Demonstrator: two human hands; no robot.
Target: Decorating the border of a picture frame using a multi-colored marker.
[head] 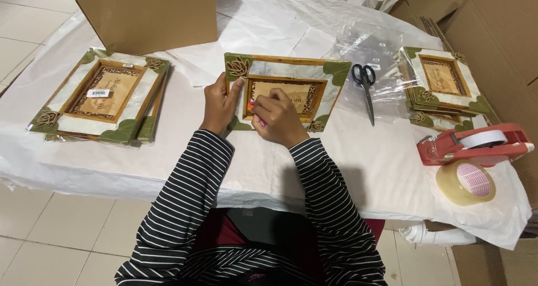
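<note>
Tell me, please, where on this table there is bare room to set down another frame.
Bare sheet lies between the left stack of frames and the middle frame, and along the near edge left of the tape dispenser. It is crowded on the right, around the scissors, right stack and tape roll.

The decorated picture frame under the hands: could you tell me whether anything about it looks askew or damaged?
Nothing stands out. The wooden picture frame with green leaf corners lies flat on the white-covered table, slightly turned, no damage visible. The left hand steadies its edge; the right hand holds something small and pink.

Striped black-and-white sleeves (190, 185), red tape dispenser (476, 144), green-cornered frame (286, 90).
</note>
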